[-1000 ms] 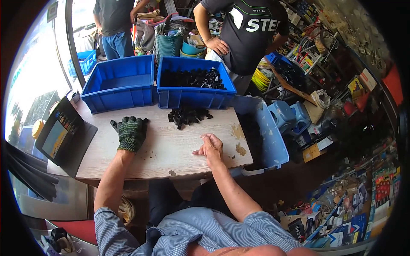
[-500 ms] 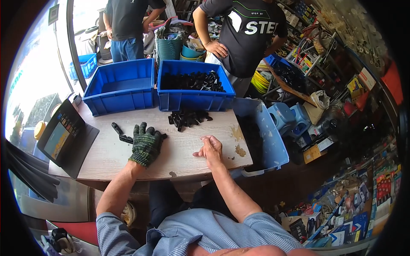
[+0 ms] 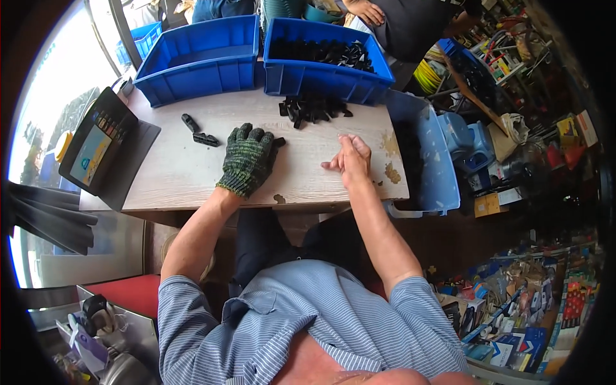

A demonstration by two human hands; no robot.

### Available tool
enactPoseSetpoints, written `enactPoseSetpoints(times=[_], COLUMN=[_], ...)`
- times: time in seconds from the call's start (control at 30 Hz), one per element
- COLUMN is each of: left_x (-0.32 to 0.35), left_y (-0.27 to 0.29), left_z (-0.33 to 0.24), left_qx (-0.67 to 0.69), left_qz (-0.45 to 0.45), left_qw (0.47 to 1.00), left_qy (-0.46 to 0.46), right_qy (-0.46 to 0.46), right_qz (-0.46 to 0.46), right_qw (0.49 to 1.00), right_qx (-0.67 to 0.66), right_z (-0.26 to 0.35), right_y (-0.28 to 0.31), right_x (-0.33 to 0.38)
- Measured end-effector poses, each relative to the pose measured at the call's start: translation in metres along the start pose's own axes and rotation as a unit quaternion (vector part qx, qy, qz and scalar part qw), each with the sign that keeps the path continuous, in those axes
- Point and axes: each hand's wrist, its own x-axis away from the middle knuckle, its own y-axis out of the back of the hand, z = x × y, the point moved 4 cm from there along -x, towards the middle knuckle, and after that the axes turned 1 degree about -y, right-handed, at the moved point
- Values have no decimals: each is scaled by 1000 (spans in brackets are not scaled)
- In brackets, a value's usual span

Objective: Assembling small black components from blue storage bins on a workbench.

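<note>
Two hands rest on the tabletop [image 3: 192,179] short of the black parts pile [image 3: 312,108]: gloved left hand [image 3: 247,159] flat, fingers together, bare right hand [image 3: 350,160] loosely spread, holding nothing.

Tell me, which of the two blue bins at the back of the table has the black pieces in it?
The right blue bin, straight beyond the pile of black pieces. The left blue bin looks empty inside.
</note>
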Motion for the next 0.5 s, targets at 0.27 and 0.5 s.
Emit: enactPoseSetpoints(times=[0.27,0.5], left_x=[3,-2], left_y=[-5,3], left_z=[4,-1], left_qx=[24,61], left_qz=[2,4], left_qw=[999,998], left_qy=[27,35], right_qy=[0,20], right_qz=[-101,-111], right_qw=[985,921], right_qx=[140,373], right_z=[24,32], right_y=[22,19], right_x=[-55,-92])
